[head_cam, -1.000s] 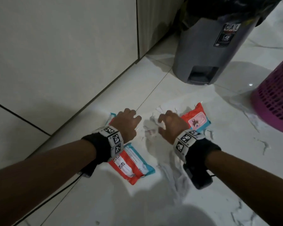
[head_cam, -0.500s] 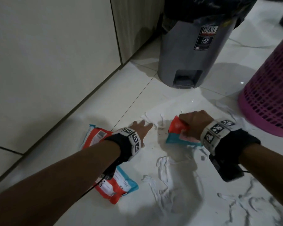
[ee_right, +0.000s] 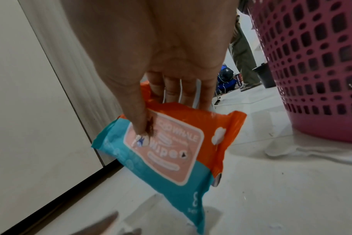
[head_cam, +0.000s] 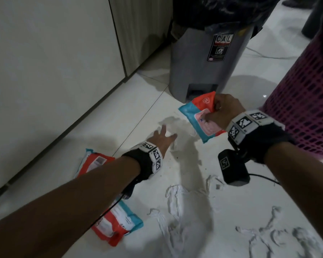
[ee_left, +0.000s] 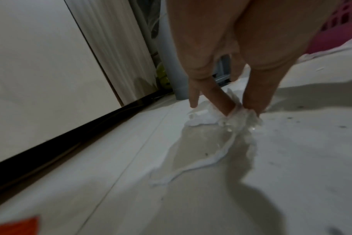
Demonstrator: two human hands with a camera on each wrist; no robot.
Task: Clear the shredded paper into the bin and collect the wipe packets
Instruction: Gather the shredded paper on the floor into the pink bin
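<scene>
My right hand [head_cam: 215,112] grips an orange and teal wipe packet [head_cam: 199,118] and holds it off the floor in front of the grey bin [head_cam: 209,58]. In the right wrist view the thumb lies on the packet [ee_right: 171,143] label with the fingers behind it. My left hand [head_cam: 162,136] reaches forward and down. Its thumb and one finger meet on a bunched white piece of shredded paper [ee_left: 221,127]. Two more wipe packets lie on the floor, one [head_cam: 99,162] by the wall and one [head_cam: 117,224] under my left forearm.
More paper strips [head_cam: 177,202] are scattered over the white tile floor at front right [head_cam: 268,235]. A pink perforated basket [head_cam: 306,101] stands at the right, close to my right wrist. A wall runs along the left. A person's legs [ee_right: 243,55] stand far behind.
My right hand has taken hold of the packet and lifted it off the floor toward the bin. My left hand has left the packet by the wall and stretched forward onto the paper.
</scene>
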